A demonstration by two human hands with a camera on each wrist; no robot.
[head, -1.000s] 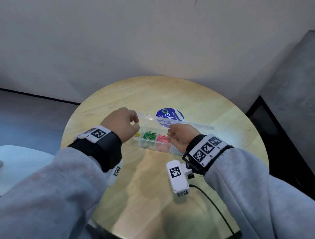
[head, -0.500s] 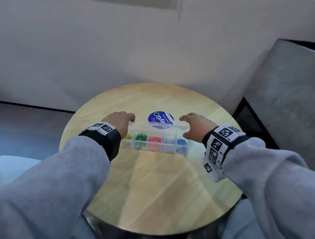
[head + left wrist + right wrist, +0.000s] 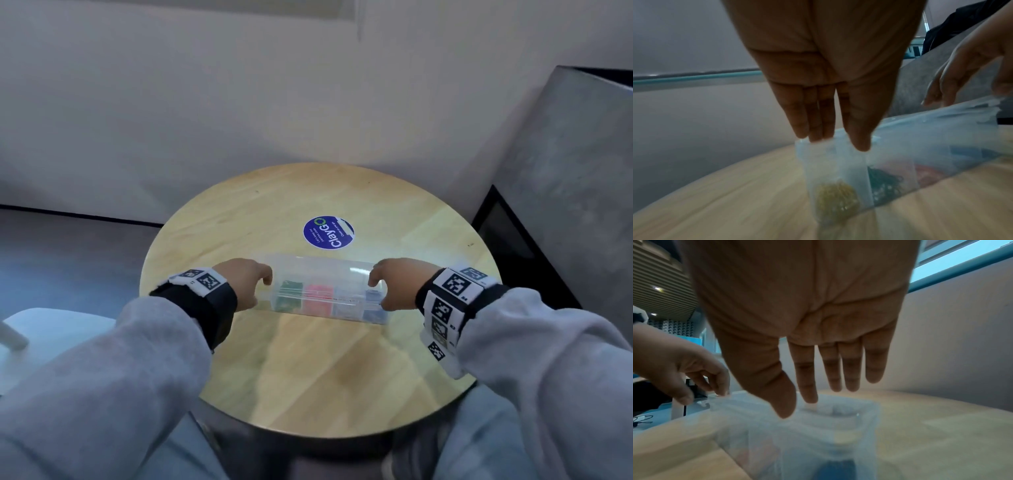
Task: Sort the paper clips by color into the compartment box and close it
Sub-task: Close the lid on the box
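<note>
Round light-wood tabletop. Directly on it: a clear compartment box near centre, and a round blue sticker just beyond the box.

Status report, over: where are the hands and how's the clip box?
Left hand and right hand press straight fingers on opposite ends of the compartment box. Lid down over sorted clips; latch unclear. Nothing in the way.

One compartment box is seen on one round table. Five heaps of paper clips are counted inside it: one yellow, one green, one red, one pale and one blue. One blue round sticker is seen farther back. Two hands are counted, the left hand and the right hand.
</note>
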